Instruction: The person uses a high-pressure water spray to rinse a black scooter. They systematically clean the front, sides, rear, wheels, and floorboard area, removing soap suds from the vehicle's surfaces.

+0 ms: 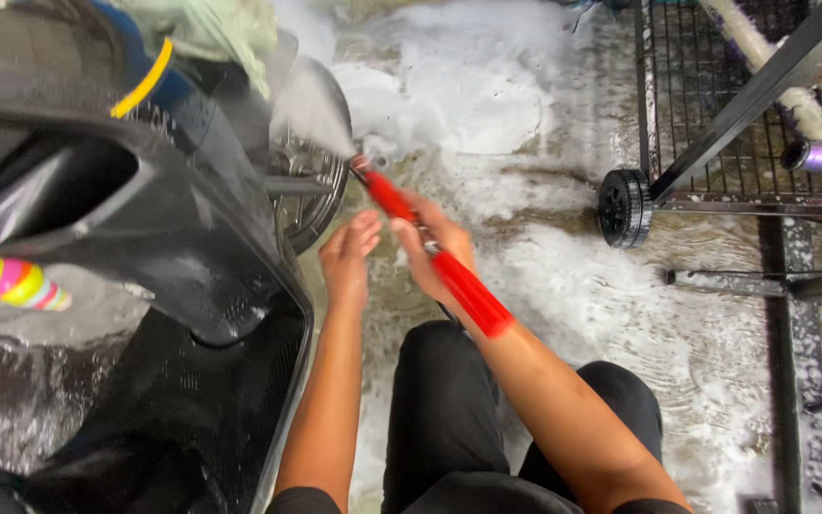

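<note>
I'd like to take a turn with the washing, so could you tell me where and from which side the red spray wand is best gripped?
Probably grip the red spray wand on its thick red rear sleeve, coming from the near, lower end. The nozzle points up and away at the chrome wheel, so that end is wet with spray. The right hand already wraps the middle section; the left hand is open beside it.

Left of the chrome wheel [308, 176] the way is blocked: a black moulded body [145, 219] and its mesh panel [192, 381] crowd close against it. Right of the wheel the foamy floor [544, 276] lies open as far as a small black caster [625, 207] and a wire cart [715, 105]. Spray, probably water, clouds the space just above the wheel.
</note>
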